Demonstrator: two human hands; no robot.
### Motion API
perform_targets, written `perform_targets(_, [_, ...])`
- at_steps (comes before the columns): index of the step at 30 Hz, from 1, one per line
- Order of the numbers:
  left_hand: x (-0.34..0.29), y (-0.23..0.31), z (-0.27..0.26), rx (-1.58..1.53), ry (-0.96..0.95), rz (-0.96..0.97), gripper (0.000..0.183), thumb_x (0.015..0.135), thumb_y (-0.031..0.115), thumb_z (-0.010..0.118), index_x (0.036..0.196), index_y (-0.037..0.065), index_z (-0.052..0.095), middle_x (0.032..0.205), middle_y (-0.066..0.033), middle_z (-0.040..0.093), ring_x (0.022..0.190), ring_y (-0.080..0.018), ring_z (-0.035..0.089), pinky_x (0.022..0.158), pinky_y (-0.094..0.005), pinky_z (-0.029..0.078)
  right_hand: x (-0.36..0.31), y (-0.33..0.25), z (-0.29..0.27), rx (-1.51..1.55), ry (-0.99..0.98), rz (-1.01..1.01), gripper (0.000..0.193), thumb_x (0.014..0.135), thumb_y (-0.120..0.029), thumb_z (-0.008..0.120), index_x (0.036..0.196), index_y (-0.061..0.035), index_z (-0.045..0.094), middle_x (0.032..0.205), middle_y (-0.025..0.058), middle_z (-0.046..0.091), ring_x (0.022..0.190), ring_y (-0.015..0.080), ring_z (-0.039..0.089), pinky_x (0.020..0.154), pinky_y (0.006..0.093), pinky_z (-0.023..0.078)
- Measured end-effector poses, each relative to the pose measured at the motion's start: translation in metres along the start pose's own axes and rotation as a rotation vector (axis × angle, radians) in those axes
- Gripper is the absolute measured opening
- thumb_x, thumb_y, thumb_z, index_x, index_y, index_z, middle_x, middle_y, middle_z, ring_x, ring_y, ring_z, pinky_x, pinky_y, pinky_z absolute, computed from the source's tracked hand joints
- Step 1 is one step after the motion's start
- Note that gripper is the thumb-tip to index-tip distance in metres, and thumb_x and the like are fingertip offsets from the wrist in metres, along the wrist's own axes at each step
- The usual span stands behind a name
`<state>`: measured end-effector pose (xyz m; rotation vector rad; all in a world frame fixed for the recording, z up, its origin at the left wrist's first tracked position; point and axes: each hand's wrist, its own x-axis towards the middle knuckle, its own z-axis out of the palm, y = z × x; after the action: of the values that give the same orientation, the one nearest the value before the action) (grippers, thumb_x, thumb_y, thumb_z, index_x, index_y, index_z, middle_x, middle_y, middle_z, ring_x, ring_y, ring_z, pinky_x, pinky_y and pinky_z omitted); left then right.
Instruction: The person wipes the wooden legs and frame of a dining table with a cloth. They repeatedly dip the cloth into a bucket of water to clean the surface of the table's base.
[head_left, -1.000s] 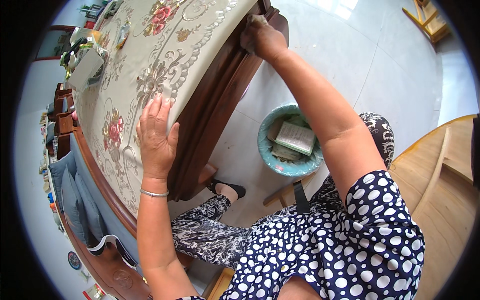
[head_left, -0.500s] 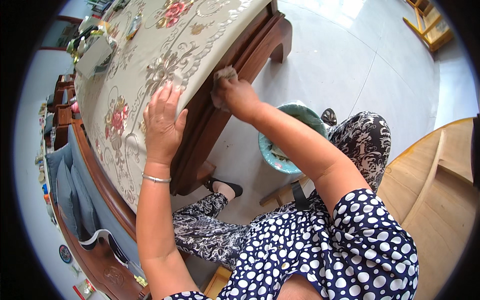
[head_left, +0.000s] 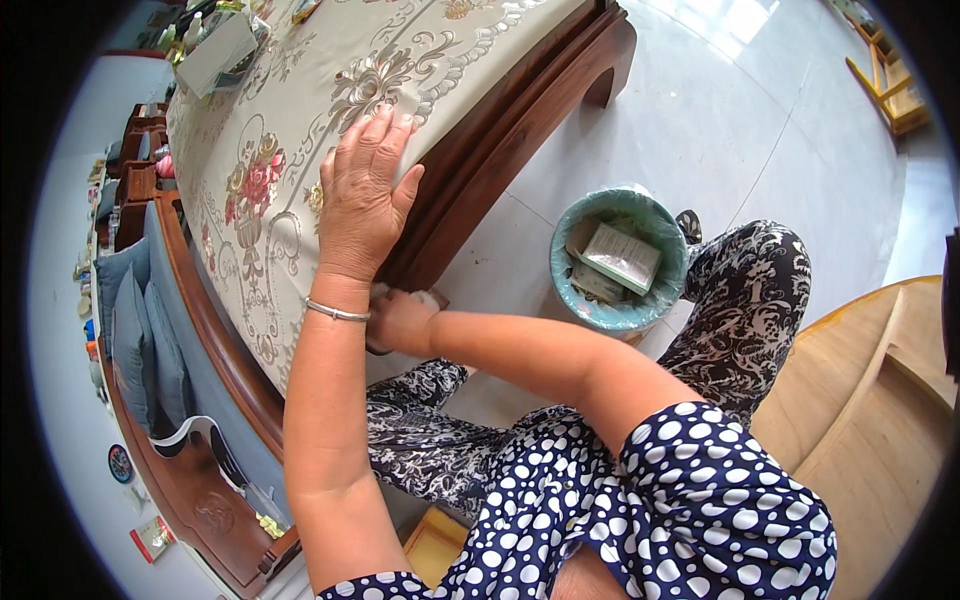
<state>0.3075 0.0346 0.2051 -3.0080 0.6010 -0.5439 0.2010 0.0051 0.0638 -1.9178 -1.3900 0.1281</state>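
Note:
My left hand (head_left: 365,195) lies flat on the patterned tablecloth (head_left: 295,130), palm down, its fingers a little apart and a silver bangle on the wrist. Below the table's edge, my right hand (head_left: 403,324) is closed on a cleaning cloth (head_left: 429,298) by the near end of the dark wooden table side (head_left: 480,160). Only pale bits of that cloth show. My left wrist partly covers the right hand, which is slightly blurred.
A green bin (head_left: 570,290) with a white box (head_left: 621,256) in it stands on the grey floor beside my leg. At left is a wooden sofa with blue cushions (head_left: 135,345). A round wooden board (head_left: 870,390) lies at right, a yellow wooden stool (head_left: 890,90) farther off.
My right hand has moved with the cloth from the middle of the table side down toward its near end. The left hand remains flat on the tablecloth. The view has shifted, showing more of the bin.

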Motion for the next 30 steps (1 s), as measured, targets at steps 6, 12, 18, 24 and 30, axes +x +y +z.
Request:
perform_targets(6, [0.004, 0.004, 0.001, 0.003, 0.02, 0.004, 0.048, 0.091, 0.031, 0.059, 0.136, 0.019, 0.049, 0.14, -0.0018, 0.048, 0.128, -0.0238, 0.043, 0.102, -0.0386, 0.035, 0.035, -0.037, 0.064, -0.044, 0.138, 0.047, 0.034, 0.081, -0.016, 0.055, 0.109, 0.0008, 0.062, 0.104, 0.0105, 0.065, 0.101, 0.0305, 0.061, 0.084, 0.0474, 0.047])
perform_targets(12, [0.002, -0.001, 0.0, -0.045, -0.019, -0.007, 0.043, 0.097, 0.035, 0.049, 0.136, 0.017, 0.049, 0.142, -0.0052, 0.047, 0.131, -0.0282, 0.041, 0.109, -0.0416, 0.031, 0.01, 0.004, 0.046, -0.112, 0.006, -0.12, 0.034, 0.081, -0.02, 0.056, 0.112, -0.0075, 0.063, 0.106, 0.0074, 0.064, 0.102, 0.0278, 0.06, 0.084, 0.045, 0.046])
perform_targets(18, [0.0, -0.002, 0.0, -0.027, -0.042, -0.008, 0.044, 0.097, 0.033, 0.05, 0.137, 0.015, 0.048, 0.143, -0.0059, 0.046, 0.131, -0.0283, 0.041, 0.11, -0.0415, 0.03, -0.044, 0.072, -0.063, -0.335, 0.007, -0.022, 0.027, 0.079, -0.03, 0.062, 0.106, -0.0252, 0.067, 0.113, -0.0023, 0.058, 0.108, 0.0258, 0.054, 0.084, 0.0387, 0.046])
perform_targets(24, [0.003, -0.001, -0.001, -0.024, -0.065, 0.009, 0.043, 0.098, 0.029, 0.05, 0.137, 0.012, 0.048, 0.142, -0.0078, 0.047, 0.131, -0.0287, 0.041, 0.109, -0.0413, 0.03, -0.073, 0.14, -0.122, -0.433, 0.206, 0.147, 0.022, 0.079, -0.02, 0.06, 0.098, -0.0315, 0.064, 0.107, -0.0054, 0.054, 0.105, 0.0217, 0.054, 0.075, 0.0368, 0.046])
perform_targets(30, [0.002, -0.005, -0.001, -0.004, -0.071, 0.024, 0.045, 0.096, 0.031, 0.051, 0.138, 0.014, 0.047, 0.143, -0.0064, 0.045, 0.131, -0.0286, 0.041, 0.107, -0.041, 0.032, -0.092, 0.194, -0.168, -0.5, 0.381, 0.274, 0.02, 0.079, -0.022, 0.062, 0.098, -0.0287, 0.063, 0.104, -0.0055, 0.054, 0.099, 0.02, 0.055, 0.075, 0.036, 0.045])
